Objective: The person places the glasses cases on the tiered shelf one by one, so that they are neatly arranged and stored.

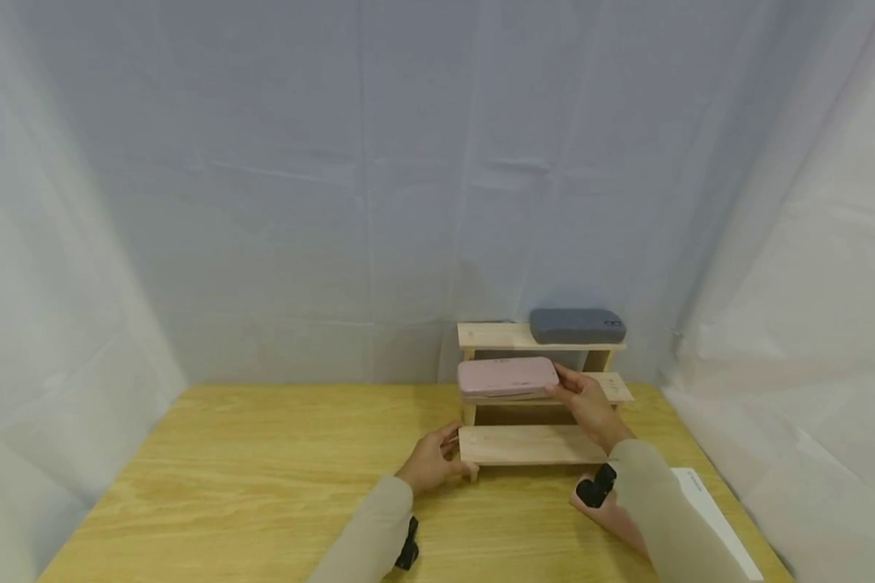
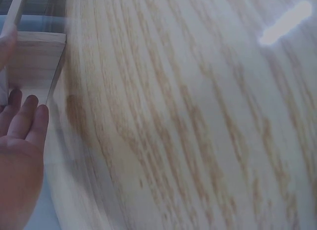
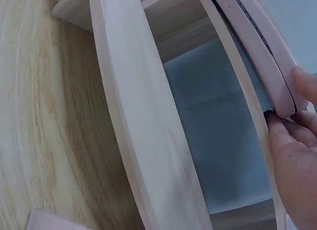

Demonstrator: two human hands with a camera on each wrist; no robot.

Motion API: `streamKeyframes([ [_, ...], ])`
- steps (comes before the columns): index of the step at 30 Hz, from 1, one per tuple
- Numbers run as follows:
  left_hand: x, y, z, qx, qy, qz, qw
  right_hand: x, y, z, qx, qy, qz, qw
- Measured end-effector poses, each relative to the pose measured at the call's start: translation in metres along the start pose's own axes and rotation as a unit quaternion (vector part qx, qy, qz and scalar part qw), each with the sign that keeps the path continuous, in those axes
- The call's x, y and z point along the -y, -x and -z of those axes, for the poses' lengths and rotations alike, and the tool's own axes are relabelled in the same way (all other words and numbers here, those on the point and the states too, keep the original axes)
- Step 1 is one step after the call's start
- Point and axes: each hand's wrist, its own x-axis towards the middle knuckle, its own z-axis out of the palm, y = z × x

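A three-tier wooden stand is on the table. My right hand pinches the right end of a pink glasses case at the middle tier. In the right wrist view, the thumb is on one face of the case and the fingers are under its end, beside the shelf edge. My left hand holds the left end of the lowest tier; the left wrist view has its fingers along the stand's side. A grey-blue glasses case lies on the right part of the top tier.
Partly hidden by my right forearm, a pale pink object lies on the wooden table. A flat white box is at the table's right side. White sheeting hangs behind and on both sides.
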Motion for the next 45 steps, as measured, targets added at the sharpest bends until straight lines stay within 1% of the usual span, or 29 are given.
streamKeyframes([
  [5, 0.002, -0.001, 0.0, -0.001, 0.002, 0.006, 1.0, 0.001, 0.002, -0.003, -0.006, -0.006, 0.001, 1.0],
  [7, 0.003, -0.002, 0.0, 0.0, -0.002, 0.004, 1.0, 0.001, 0.003, -0.004, -0.009, -0.001, 0.003, 1.0],
  [10, 0.003, -0.002, 0.0, 0.002, -0.004, -0.002, 1.0, 0.002, 0.003, -0.007, -0.017, 0.022, 0.008, 0.9996],
  [15, 0.002, -0.001, 0.0, 0.002, -0.001, -0.005, 1.0, 0.005, 0.003, -0.011, -0.035, 0.051, 0.005, 0.9981],
  [22, 0.001, -0.001, 0.0, 0.002, 0.0, -0.016, 0.9999, 0.007, -0.001, -0.011, -0.02, 0.078, 0.003, 0.9967],
  [27, 0.003, -0.002, 0.0, 0.002, 0.001, -0.019, 0.9998, 0.006, -0.004, -0.01, -0.023, 0.086, -0.003, 0.9961],
  [33, 0.005, -0.001, -0.001, -0.001, -0.003, -0.006, 1.0, 0.007, -0.002, -0.012, -0.028, 0.081, -0.009, 0.9963],
  [38, 0.005, 0.0, -0.002, 0.002, -0.005, -0.006, 1.0, 0.009, 0.001, -0.013, -0.03, 0.078, -0.017, 0.9964],
  [45, 0.006, -0.002, -0.001, -0.002, 0.0, -0.006, 1.0, 0.008, -0.001, -0.013, -0.03, 0.087, -0.012, 0.9957],
])
